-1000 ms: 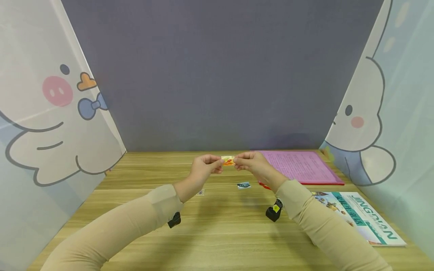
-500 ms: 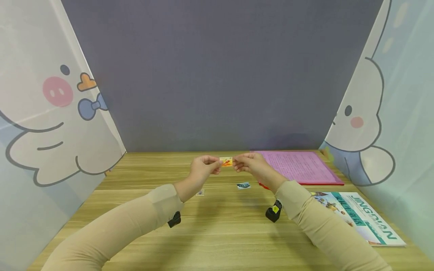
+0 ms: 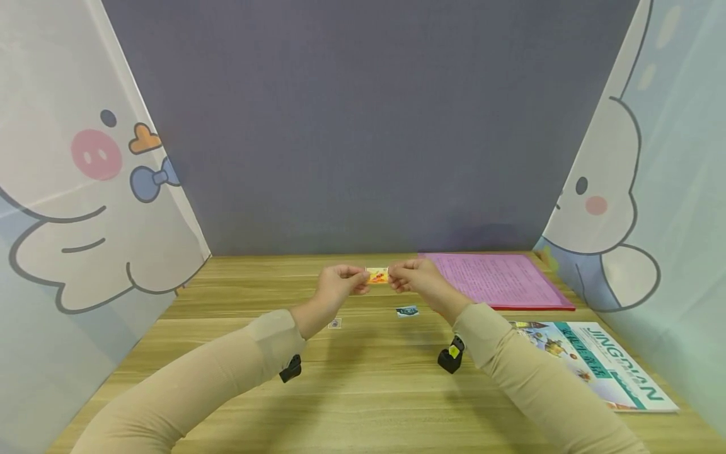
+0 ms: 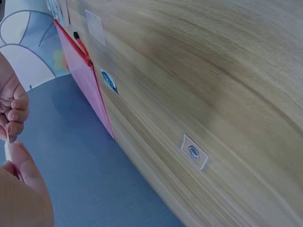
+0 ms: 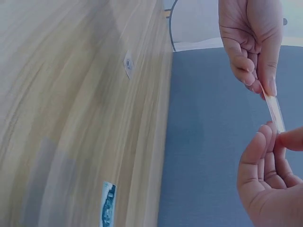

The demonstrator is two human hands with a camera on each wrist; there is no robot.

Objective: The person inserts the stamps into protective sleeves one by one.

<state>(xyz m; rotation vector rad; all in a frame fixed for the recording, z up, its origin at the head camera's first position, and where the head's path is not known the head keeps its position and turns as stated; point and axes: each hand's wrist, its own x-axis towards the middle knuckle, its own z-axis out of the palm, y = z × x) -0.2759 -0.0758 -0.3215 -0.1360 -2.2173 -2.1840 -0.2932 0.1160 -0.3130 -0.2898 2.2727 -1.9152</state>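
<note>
Sticker (image 3: 377, 275) pinched at both ends, left hand (image 3: 338, 284) and right hand (image 3: 414, 278) gripping it above the surface (image 3: 363, 378). Two stickers (image 3: 407, 311) lie below; pink folder (image 3: 499, 280) far right.

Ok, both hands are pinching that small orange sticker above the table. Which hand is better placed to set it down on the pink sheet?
Probably the right hand: the pink sheet lies just beside it, while the left hand would have to cross over. Both pinch the orange sticker at its ends, so either grip could carry it.
</note>
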